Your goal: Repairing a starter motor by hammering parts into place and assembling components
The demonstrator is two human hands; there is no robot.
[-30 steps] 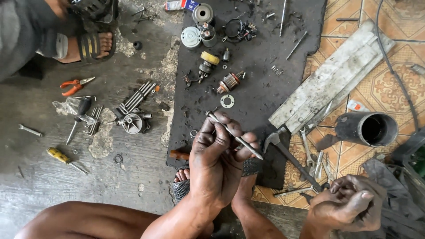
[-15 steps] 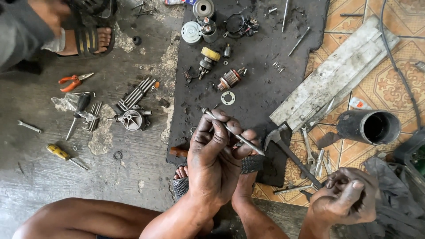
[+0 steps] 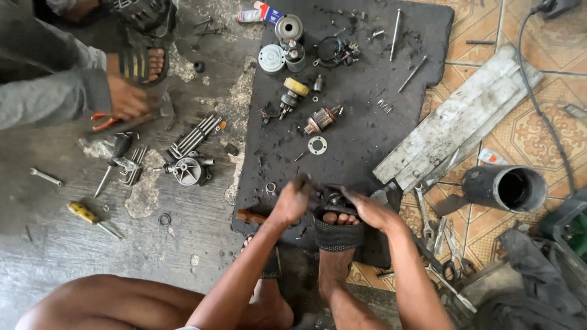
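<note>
Far left, upper: another person's hand (image 3: 125, 98) rests on the grey concrete floor (image 3: 55, 232), lying over orange-handled pliers (image 3: 104, 121). Below it lie a yellow-handled screwdriver (image 3: 85, 215) and a grey cast-metal motor housing (image 3: 189, 170), well apart from the wearer's hands.

Centre: black rubber mat (image 3: 354, 122) on the floor, strewn with small parts; a copper-wound armature (image 3: 322, 120) and a flat metal washer (image 3: 317, 145) sit above the hands.

Left hand (image 3: 293, 198): forearm reaches up and inward from lower left, wrist bent, fingers curled down at the mat's lower edge. Blurred; grip looks narrow, contents cannot be told.

Between the hands, just above the toes of a foot in a black mesh sandal (image 3: 338, 232): a small dark metal part (image 3: 333, 198), details unclear.

Right hand (image 3: 367, 208): forearm rises from lower right, fingers stretched leftward, touching that part; whether the grip closes on it cannot be told.

Right: grey wooden planks (image 3: 458, 119), black cylindrical pipe section (image 3: 504, 188) on patterned tiles.
</note>
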